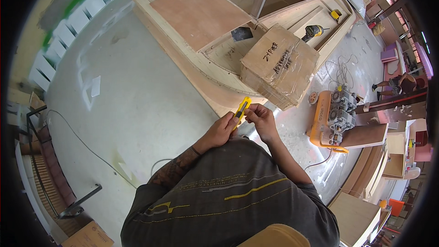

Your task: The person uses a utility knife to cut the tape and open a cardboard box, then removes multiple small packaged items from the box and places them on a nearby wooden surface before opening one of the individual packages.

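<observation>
In front of my body, my left hand [218, 131] is closed around a yellow utility knife [242, 107] with a black slider. The knife points up and slightly right; I cannot make out its blade. My right hand [262, 120] pinches at the knife's right side, near its upper end. Just beyond my hands, a taped cardboard box [280, 59] with handwriting on top rests on the corner of a large curved wooden frame [192, 59].
On the frame lie a yellow-black cordless drill [313, 32], a yellow tape measure [335, 14] and a dark sheet [242, 34]. An orange air compressor [322, 116] stands to the right. A hose [87, 144] crosses the left floor. Another person [402, 83] is far right.
</observation>
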Demonstrator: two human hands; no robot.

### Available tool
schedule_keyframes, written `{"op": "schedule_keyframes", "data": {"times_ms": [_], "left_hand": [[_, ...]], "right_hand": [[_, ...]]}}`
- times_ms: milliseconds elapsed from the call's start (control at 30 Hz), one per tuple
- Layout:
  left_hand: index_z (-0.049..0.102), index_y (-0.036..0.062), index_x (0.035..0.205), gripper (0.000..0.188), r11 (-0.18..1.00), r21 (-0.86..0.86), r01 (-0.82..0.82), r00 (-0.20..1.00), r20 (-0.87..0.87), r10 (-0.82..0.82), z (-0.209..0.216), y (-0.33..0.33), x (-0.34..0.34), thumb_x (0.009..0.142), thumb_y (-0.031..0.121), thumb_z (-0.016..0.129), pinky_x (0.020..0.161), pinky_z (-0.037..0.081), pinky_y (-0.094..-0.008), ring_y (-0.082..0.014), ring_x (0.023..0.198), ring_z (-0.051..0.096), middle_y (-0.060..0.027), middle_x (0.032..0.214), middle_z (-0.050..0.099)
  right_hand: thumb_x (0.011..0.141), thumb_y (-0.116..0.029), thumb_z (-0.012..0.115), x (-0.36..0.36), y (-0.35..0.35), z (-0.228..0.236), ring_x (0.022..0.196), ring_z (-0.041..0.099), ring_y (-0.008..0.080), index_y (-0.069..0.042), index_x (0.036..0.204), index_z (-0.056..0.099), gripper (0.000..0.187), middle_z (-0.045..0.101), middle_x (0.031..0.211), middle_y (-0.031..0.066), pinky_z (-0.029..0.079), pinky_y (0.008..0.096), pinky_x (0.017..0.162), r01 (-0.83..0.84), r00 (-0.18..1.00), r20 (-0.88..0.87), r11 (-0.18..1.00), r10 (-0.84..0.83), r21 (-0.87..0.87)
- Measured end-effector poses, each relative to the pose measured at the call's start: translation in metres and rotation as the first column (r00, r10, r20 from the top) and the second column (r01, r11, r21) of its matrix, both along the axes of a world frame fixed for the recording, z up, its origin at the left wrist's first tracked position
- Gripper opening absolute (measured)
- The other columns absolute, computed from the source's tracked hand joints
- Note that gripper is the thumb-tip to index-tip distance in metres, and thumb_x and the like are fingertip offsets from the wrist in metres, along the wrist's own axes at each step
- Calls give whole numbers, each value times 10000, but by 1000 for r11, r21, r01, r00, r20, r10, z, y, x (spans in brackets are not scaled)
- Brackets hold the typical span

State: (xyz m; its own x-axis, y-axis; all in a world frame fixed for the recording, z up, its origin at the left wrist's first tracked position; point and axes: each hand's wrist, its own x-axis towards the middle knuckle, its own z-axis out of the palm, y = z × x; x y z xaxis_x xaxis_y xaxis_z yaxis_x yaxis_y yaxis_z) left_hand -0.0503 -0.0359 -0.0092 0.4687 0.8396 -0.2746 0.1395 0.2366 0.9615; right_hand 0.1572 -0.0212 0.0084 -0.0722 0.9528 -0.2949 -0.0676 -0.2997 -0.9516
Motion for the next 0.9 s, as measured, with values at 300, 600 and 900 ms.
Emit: {"op": "schedule_keyframes", "data": {"times_ms": [300,600,900], "left_hand": [[610,34,1017,395,985,-170,32,986,-157,-59,15,24,-11,1142,387,484,554,472,-282,-89,615,590,-15,730,627],[585,44,1077,348,984,-79,-157,972,166,168,4,27,7,1151,362,467,563,465,-259,-77,613,556,-11,794,600],[468,54,1305,354,915,-228,-332,888,252,385,-10,49,17,1116,344,545,482,393,-272,-76,547,438,-8,834,505]], "right_hand": [[991,-137,747,-4,4,6,759,630,87,17,1041,680,175,707,865,35,512,250,702,-43,998,35,996,46,-73],[981,-134,744,0,28,12,748,634,100,36,1050,707,188,723,860,48,511,264,688,-209,955,205,977,215,-50],[898,-128,752,32,121,67,1050,687,382,-25,1152,737,274,722,1073,208,537,462,932,-581,465,866,673,-186,457]]}}
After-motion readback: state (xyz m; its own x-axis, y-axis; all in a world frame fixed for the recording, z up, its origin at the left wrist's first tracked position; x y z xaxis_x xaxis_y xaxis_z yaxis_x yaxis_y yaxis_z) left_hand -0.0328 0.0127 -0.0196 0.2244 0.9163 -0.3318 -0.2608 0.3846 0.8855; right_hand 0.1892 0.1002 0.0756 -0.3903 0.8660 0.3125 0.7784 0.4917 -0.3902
